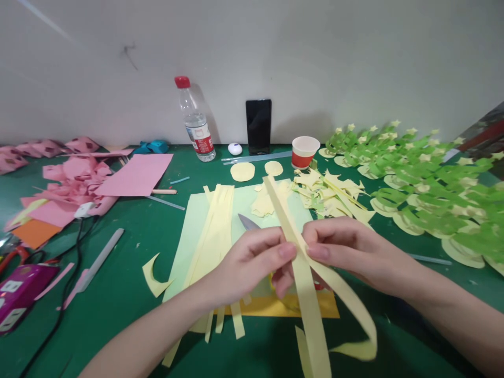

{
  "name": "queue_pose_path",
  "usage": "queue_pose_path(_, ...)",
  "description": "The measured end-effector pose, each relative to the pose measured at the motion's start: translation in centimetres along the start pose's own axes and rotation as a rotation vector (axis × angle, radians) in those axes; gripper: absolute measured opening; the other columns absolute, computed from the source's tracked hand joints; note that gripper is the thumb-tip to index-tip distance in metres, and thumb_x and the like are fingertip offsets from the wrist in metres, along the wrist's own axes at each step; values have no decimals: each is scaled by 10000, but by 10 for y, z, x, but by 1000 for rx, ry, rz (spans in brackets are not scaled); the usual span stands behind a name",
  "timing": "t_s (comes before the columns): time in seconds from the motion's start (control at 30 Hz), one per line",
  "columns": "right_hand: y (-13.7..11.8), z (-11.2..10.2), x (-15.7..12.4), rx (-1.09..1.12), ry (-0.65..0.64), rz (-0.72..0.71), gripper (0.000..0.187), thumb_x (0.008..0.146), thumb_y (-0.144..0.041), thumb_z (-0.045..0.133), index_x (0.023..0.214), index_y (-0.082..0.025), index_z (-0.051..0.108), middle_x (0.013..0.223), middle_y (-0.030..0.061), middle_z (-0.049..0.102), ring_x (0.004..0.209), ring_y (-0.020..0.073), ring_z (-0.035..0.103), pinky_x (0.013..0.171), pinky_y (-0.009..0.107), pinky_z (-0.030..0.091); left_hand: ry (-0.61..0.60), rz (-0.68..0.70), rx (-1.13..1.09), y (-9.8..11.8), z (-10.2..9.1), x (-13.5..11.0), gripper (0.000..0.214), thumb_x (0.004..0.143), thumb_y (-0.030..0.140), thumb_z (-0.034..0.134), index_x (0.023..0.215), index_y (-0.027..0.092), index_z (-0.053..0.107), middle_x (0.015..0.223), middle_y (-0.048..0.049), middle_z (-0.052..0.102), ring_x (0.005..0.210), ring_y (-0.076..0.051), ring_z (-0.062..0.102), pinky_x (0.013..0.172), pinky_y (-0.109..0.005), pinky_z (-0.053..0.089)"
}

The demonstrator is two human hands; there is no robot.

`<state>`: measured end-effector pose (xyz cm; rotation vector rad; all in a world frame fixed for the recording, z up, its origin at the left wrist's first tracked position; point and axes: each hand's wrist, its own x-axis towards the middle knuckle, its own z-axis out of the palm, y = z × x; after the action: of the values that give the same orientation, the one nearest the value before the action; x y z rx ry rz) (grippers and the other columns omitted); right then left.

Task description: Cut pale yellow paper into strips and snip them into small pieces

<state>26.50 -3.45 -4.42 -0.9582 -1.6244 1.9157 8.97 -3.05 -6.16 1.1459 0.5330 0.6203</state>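
My left hand (pixel 252 262) and my right hand (pixel 346 249) meet above the green table, both pinching long pale yellow paper strips (pixel 305 278). One strip runs up and away toward the table's far side. Another curls down to the right near the front edge. Under my hands lie a pale green sheet (pixel 197 220), a bundle of cut yellow strips (pixel 214 226) and a darker yellow sheet (pixel 275 307). The tip of a grey scissor blade (pixel 248 222) pokes out just beyond my left hand.
Green paper trees with yellow stars (pixel 425 178) fill the right side. Yellow scraps (pixel 331 197), two yellow discs (pixel 243 171), a red-and-white paper cup (pixel 305 151), a water bottle (pixel 196 123) and a phone (pixel 258 126) stand at the back. Pink paper (pixel 136 176) and cables lie left.
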Motion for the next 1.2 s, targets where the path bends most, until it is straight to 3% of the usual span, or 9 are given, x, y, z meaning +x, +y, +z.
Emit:
queue_pose_path(0.17,-1,3,0,41,-14,1,415,774,-538,583,643,-161,466,550,-17,486,505,76,453,443,179,325,24,-4,2,0,1,-1,393,747,504,628,614,150,519,480,51,496,418,-57,435,464,-184,377)
queue_pose_path(0.37,-1,3,2,37,-22,-22,406,800,-527,559,659,-150,501,551,-16,491,519,73,464,466,178,345,61,-41,27,4,4,-3,411,738,522,625,604,141,550,450,43,503,404,-60,449,434,-174,371)
queue_pose_path(0.5,0,0,-1,41,-75,-23,409,808,-542,538,701,-147,528,620,-2,496,552,82,467,511,202,386,29,-60,2,5,1,-4,406,726,523,642,626,135,583,434,44,514,380,-53,458,417,-157,371)
queue_pose_path(0.63,0,-3,-3,-14,-75,-23,423,819,-551,515,664,-161,464,605,-19,424,528,80,418,477,210,337,-35,-44,3,6,-1,-3,392,751,510,622,625,141,577,459,49,511,368,-41,448,387,-135,354)
queue_pose_path(0.8,-3,-1,-3,-68,-25,-21,451,822,-589,477,650,-173,458,562,-35,389,494,78,370,461,226,291,-103,-151,44,4,0,-2,356,751,491,616,677,144,596,549,39,536,379,-44,451,430,-173,404)
queue_pose_path(0.97,-1,0,-1,-38,-19,-20,442,832,-566,479,620,-179,441,498,-53,378,441,65,328,420,213,250,-2,-41,37,4,1,-2,410,786,508,569,595,148,525,444,42,493,421,-70,452,501,-202,399)
queue_pose_path(1.2,-1,-2,-2,-74,-10,-9,473,815,-595,481,605,-175,432,529,-40,377,492,83,378,461,232,286,-37,-47,34,5,0,-3,437,800,475,568,510,156,492,417,43,482,380,-58,431,457,-193,367)
